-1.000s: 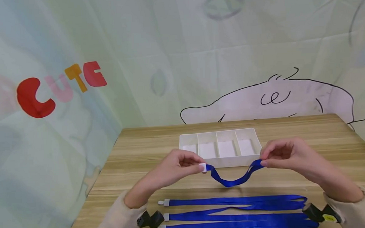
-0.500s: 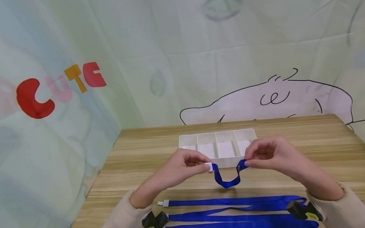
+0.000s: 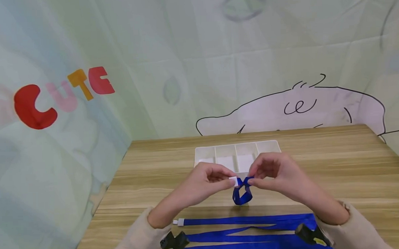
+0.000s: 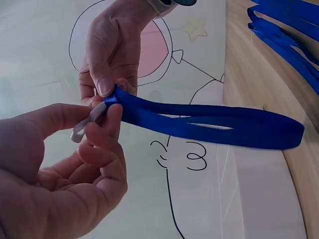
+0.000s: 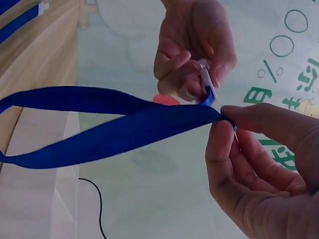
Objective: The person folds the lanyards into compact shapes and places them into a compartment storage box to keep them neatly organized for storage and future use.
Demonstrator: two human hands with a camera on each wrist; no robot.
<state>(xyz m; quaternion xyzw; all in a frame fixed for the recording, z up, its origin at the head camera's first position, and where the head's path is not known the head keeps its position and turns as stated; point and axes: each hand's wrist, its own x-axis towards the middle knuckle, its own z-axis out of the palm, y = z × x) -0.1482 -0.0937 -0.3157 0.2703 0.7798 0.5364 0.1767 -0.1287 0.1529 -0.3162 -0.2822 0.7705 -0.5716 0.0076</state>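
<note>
A blue lanyard (image 3: 242, 198) hangs between my two hands above the table, folded into a small drooping loop. My left hand (image 3: 203, 180) pinches its white clip end (image 3: 233, 181) between thumb and fingers. Close beside it, my right hand (image 3: 280, 173) pinches the other end of the ribbon. In the left wrist view the ribbon (image 4: 214, 122) stretches out as a long narrow loop from both sets of fingertips. The right wrist view shows the blue strap (image 5: 124, 134) doubled, with the white clip (image 5: 205, 77) in the left fingers.
Behind the hands stands a white tray (image 3: 235, 145) divided into compartments, partly hidden by them. Three more blue lanyards (image 3: 229, 221) lie side by side on the wooden table (image 3: 155, 173) nearer me, white clips to the left. A printed cloth (image 3: 170, 48) hangs behind the table.
My right hand has moved left toward my left hand, which has shifted slightly right. The lanyard between them has gone from a wide sag to a tight loop.
</note>
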